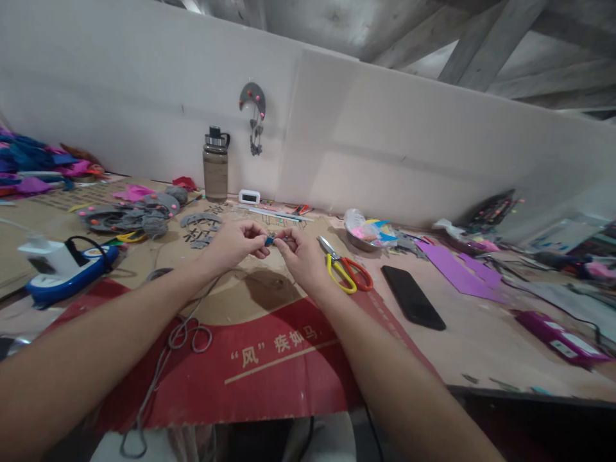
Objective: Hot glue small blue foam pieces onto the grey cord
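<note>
My left hand (240,245) and my right hand (301,258) meet above the cardboard, fingers closed in a pinch. Between their fingertips is a small blue piece (269,242), too small to tell its kind. A thin grey cord (179,335) trails from near my left hand, over the red part of the cardboard sheet (269,385), and loops off its front edge. Right beside my right hand lie scissors (347,273) with one yellow and one red-orange handle. Grey felt pieces (201,226) lie just beyond my left hand.
A water bottle (215,168) and a small white clock (249,197) stand by the back panel. A grey moon ornament (253,102) hangs there. At left are a blue power strip (72,276) and grey ornaments (120,215). To the right lie a phone (412,297), a bowl (360,242) and purple sheets (457,269).
</note>
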Demonstrator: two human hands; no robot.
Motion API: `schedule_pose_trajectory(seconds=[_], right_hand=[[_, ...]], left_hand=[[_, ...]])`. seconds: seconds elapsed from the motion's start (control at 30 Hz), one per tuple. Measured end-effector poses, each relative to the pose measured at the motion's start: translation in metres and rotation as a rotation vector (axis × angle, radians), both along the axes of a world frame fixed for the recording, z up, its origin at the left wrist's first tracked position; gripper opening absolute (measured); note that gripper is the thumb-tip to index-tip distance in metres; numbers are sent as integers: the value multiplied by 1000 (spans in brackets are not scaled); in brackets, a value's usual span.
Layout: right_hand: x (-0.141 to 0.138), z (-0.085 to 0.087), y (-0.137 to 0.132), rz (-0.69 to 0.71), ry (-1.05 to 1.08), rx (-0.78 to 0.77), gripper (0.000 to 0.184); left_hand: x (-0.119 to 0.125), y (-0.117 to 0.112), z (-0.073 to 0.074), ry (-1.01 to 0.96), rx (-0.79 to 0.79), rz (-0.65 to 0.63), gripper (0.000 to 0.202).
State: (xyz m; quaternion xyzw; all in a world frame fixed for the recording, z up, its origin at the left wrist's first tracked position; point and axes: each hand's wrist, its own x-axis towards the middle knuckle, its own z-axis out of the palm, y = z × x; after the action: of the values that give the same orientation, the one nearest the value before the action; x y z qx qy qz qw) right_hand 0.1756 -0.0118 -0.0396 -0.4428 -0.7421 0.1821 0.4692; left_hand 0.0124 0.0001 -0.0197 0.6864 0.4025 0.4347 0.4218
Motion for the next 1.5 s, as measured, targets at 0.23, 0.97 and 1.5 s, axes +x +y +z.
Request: schedule_pose_trajectory(seconds=[0.23,0.97,1.5], right_hand=[[-3,-3,1,1,80,2,22],[-2,-5,1,-182,-188,129,15],[-5,5,-12,-192,-202,170,17]], left_hand=[[0,1,-1,-4,40,-36,17],[2,-1,-3,-4,-52,-123,21],[1,2,-5,-44,-62,-62,24]])
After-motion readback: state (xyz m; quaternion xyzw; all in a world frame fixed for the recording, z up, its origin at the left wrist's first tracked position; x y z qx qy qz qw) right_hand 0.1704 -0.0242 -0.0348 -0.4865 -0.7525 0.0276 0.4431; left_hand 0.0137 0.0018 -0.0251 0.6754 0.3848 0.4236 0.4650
